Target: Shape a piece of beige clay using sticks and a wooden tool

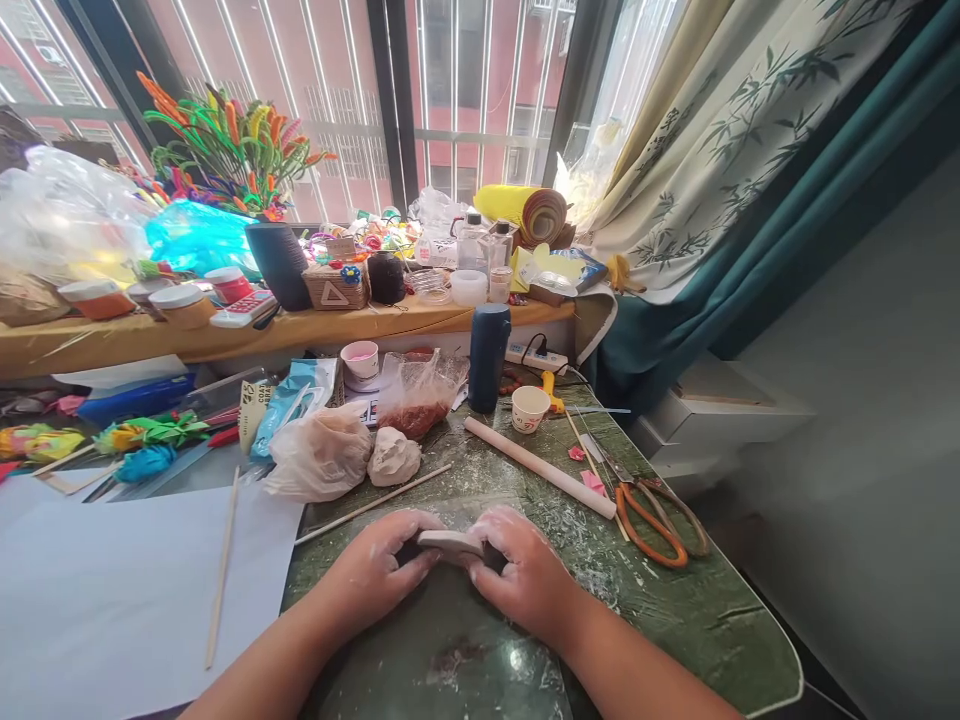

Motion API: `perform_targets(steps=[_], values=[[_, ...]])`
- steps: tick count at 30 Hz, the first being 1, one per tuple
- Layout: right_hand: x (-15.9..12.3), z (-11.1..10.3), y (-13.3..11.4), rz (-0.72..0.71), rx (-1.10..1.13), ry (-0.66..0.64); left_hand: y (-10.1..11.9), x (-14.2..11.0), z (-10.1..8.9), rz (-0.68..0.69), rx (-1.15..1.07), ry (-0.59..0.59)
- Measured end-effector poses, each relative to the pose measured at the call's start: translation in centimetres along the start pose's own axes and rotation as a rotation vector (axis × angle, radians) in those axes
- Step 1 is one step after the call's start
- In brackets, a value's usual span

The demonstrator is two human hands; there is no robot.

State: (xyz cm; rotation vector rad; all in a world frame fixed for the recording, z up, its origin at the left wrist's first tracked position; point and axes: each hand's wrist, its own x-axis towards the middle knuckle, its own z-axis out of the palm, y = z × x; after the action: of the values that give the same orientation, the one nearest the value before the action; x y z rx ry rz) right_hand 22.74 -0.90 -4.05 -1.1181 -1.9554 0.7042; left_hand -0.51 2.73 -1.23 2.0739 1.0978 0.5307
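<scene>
Between my two hands, just above the dark green tabletop, is a flat grey piece of clay [451, 543]. My left hand [386, 560] pinches its left end between thumb and fingers. At the right end, my right hand [517, 570] grips it the same way. White residue coats the fingers of both hands. Behind them sits a pale lump of clay [394, 457] beside a plastic bag [324, 455] with something inside. A thin wooden stick [375, 503] lies just beyond my left hand, and a pale rolling pin [540, 467] lies at an angle beyond my right.
Orange-handled scissors [652, 520] lie at the table's right edge. A dark blue bottle [489, 358] and a paper cup [530, 409] stand at the back. White paper [135, 590] covers the left side, with another stick [223, 570] on it. Jars and craft supplies crowd the windowsill [420, 322].
</scene>
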Motion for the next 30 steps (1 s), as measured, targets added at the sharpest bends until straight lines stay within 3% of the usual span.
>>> perform_targets(steps=[30], values=[[0.22,0.06,-0.25,-0.037,-0.030,-0.008,-0.20,-0.17,0.12,0.044,-0.022,-0.028]])
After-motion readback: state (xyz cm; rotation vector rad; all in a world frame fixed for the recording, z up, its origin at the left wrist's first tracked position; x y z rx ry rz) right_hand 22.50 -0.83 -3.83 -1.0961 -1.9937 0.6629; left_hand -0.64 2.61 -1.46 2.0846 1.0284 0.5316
